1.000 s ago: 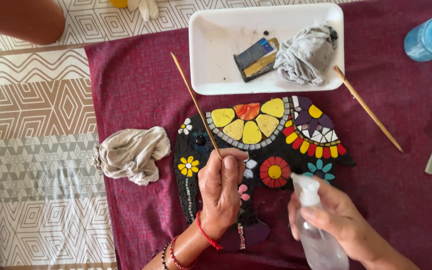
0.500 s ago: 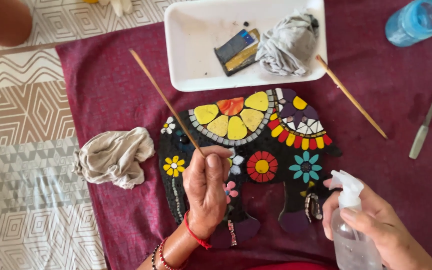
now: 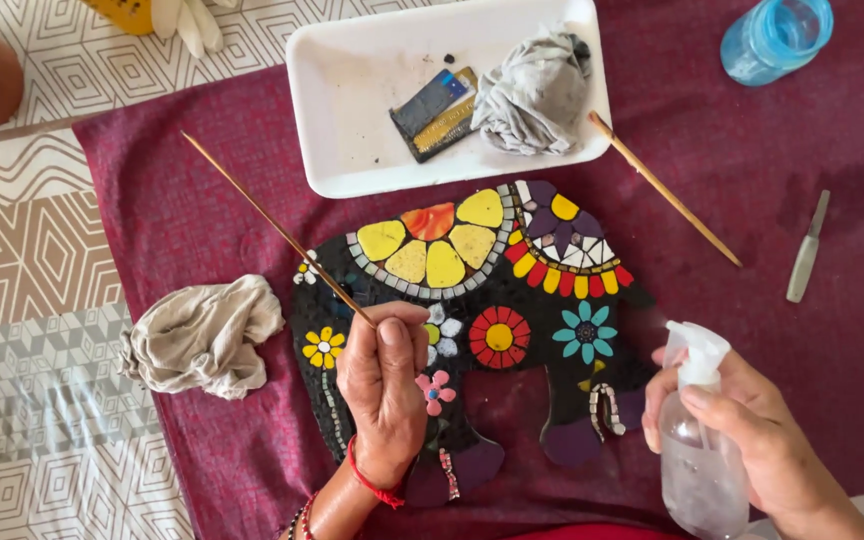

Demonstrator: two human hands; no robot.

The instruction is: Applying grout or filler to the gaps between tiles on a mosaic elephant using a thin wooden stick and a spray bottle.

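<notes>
A clear spray bottle [image 3: 697, 455] stands at the lower right. A blue plastic bottle [image 3: 774, 38] lies at the top right corner. Neither shows a label.

elephant mosaic [image 3: 472, 300]: black, multicoloured flowers | cloth [image 3: 802, 380]: maroon | tray [image 3: 352, 100]: white

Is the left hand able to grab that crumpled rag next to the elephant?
Probably yes. The crumpled rag lies just beside the left hand with nothing between them, but that hand grips a thin stick, so it isn't free.
</notes>
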